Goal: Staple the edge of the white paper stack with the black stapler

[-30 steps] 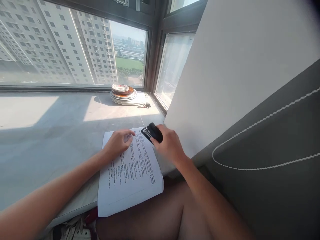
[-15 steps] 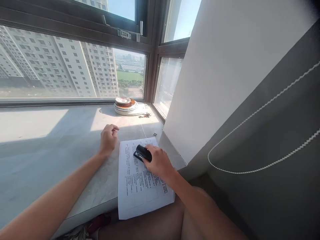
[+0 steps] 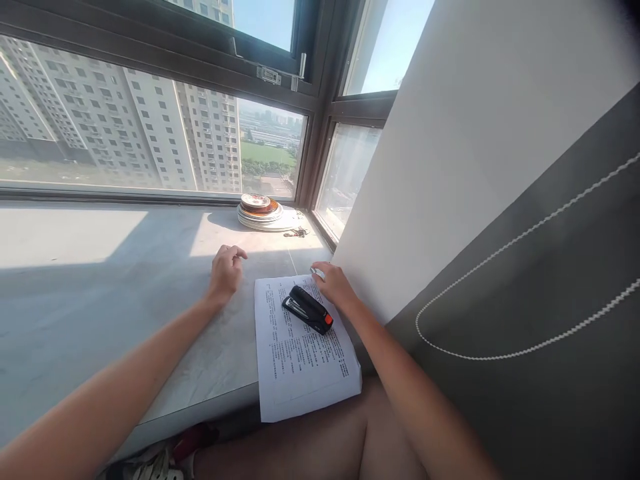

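On the sill lies a sheet of printed paper (image 3: 285, 393), its near end hanging over the edge. A black stapler (image 3: 307, 310) with a red-orange patch at its rear rests on the paper, untouched. My right hand (image 3: 334, 281) is at the paper's far right corner, thumb and forefinger closing around small grey staple strips (image 3: 313, 270); the fingers partly cover them. Left of the paper, my left hand (image 3: 227, 270) rests on the sill with fingers loosely bent, the forefinger stretched out, and nothing in it.
A stack of plates (image 3: 260, 217) stands near the window corner, with a small dark tangled item (image 3: 297, 233) before it. A white wall (image 3: 425, 167) rises close on the right, where a beaded cord (image 3: 470, 359) hangs in a loop. My legs are below the sill's edge.
My right hand has let go of the stapler, leaving it on the paper, and has moved forward to the staple strips. My left hand keeps its place and pose. The view has shifted slightly.
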Available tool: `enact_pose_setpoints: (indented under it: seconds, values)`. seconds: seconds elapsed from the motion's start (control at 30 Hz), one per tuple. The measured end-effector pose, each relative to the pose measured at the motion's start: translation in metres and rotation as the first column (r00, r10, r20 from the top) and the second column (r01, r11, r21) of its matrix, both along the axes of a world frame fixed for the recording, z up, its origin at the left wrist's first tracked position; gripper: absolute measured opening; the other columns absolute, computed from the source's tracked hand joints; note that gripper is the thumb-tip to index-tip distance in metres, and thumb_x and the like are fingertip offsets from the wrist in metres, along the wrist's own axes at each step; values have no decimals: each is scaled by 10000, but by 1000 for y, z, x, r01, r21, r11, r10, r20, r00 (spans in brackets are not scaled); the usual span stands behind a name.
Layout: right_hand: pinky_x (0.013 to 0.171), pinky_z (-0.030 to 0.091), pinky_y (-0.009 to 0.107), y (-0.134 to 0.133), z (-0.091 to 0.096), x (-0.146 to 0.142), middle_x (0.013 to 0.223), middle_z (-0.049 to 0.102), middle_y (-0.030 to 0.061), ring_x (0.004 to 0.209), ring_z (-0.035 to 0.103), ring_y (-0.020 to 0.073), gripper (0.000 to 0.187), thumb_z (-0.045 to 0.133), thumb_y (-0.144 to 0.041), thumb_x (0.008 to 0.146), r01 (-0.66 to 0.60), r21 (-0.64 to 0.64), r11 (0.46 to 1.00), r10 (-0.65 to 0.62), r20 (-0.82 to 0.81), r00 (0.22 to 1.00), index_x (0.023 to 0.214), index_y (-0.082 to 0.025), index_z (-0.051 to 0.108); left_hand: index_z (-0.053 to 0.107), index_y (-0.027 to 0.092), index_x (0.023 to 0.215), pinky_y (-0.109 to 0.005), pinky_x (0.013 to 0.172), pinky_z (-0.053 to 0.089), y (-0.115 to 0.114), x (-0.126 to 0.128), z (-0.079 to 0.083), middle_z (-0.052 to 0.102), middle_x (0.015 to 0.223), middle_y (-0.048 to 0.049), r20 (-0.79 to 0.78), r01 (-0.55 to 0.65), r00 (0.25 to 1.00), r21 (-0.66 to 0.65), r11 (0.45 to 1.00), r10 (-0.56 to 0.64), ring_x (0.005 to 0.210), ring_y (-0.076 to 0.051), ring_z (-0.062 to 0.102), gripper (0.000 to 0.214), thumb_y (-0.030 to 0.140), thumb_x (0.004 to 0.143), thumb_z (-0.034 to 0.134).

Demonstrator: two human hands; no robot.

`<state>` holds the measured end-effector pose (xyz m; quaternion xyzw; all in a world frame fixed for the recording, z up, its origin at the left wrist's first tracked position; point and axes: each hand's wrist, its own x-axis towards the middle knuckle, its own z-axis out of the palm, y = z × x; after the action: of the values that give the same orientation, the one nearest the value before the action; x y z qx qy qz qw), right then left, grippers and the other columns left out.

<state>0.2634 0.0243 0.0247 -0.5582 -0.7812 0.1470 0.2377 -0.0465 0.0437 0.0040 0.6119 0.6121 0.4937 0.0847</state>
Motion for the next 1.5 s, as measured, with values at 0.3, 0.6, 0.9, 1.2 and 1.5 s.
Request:
enact_pose_setpoints:
  seconds: [0.3,0.6,0.9,1.2,1.5]
  values:
    - [1391,149,491,43,-36,-44,1805,255,163,1703,194,258,593,290,-249,1128,-175,-109,979,201,310,929,1695,-93,372,690,207,792,-394,849,498,0,-6,4,573,917,-83,25,-6,1000,10,1000,6,855,-258,608,270,68,846,464]
    - [1363,81,662,68,-23,-128,1825,176,185,1712,126,306,595,350,-174,1075,-146,-146,978,185,301,935,1666,-103,367,704,211,798,-437,967,500,9,-60,9,564,1020,-114,42,-136,990,-52,989,138,1007,-303,615,289,20,772,488]
    - [1322,95,762,55,-22,-212,1811,214,205,1701,164,313,563,248,-92,1056,-146,-124,982,168,193,967,1594,-87,413,711,199,802,-426,973,491,16,-87,2,591,998,-114,-11,-213,977,-60,975,212,968,-291,587,269,32,781,500]
    - [1262,124,854,42,-24,-268,1792,272,201,1688,204,298,494,207,-137,1103,-339,-49,939,343,156,926,1528,-136,459,749,226,720,-364,832,515,7,-119,18,652,821,-86,-198,-218,962,-143,965,188,837,-271,608,222,96,734,569]
    - [1283,125,839,29,-17,-321,1819,240,124,1717,92,276,534,187,-98,1088,-437,-41,898,439,135,889,1509,-150,511,756,173,855,-472,1003,516,-47,-200,23,513,970,-82,-230,-428,887,-90,899,400,945,-278,576,261,50,795,534]
